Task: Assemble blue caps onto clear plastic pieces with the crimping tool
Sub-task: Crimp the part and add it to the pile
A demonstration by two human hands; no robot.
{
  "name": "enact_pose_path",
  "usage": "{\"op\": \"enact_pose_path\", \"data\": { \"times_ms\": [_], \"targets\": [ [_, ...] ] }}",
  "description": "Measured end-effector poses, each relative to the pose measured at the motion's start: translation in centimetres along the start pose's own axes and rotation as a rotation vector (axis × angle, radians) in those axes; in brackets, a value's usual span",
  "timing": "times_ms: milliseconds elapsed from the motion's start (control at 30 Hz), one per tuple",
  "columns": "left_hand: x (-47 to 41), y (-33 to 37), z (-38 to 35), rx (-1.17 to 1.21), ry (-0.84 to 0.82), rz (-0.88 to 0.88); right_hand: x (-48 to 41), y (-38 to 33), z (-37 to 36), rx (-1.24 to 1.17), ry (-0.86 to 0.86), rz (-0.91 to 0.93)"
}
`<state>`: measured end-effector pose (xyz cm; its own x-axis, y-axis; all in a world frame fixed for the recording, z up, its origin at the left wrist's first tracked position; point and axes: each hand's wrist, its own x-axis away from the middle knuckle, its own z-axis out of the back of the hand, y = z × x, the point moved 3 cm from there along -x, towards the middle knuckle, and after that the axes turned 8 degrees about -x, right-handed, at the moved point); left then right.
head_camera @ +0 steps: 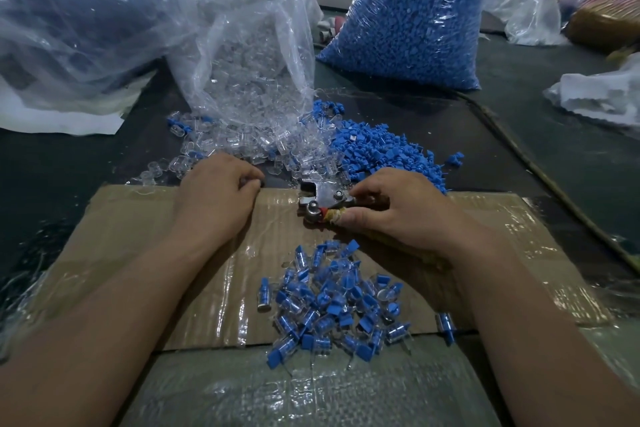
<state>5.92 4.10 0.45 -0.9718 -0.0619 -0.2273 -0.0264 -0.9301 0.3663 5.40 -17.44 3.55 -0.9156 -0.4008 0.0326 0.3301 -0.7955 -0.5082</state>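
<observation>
Few blue-capped clear plastic pieces [336, 302] done, heaps unassembled; right hand [398, 215] fingers clamp the metal crimping tool [322, 196], left hand [218, 191] fingers curled, hold unclear.

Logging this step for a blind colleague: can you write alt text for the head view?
The right hand grips a crimping tool on a taped cardboard sheet; the left hand, fingers curled, sits by spilled clear plastic pieces. Assembled blue-capped pieces pile nearest the camera; loose blue caps and a bag of blue caps lie beyond.
</observation>
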Motion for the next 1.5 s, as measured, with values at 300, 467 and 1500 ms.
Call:
{"op": "enact_pose_path", "data": {
  "times_ms": [300, 467, 1500],
  "targets": [
    [0.8, 0.3, 0.8, 0.501, 0.138, 0.160, -0.5, 2.1, 1.1, -0.052, 0.370, -0.079],
    [1.8, 1.8, 1.5, 0.916, 0.121, 0.185, -1.7, 2.5, 0.7, -0.042, 0.396, -0.081],
    [3.1, 3.9, 1.6, 1.078, -0.120, 0.130, 0.0, -0.9, 1.0, -0.495, 0.361, 0.101]
  ]
}}
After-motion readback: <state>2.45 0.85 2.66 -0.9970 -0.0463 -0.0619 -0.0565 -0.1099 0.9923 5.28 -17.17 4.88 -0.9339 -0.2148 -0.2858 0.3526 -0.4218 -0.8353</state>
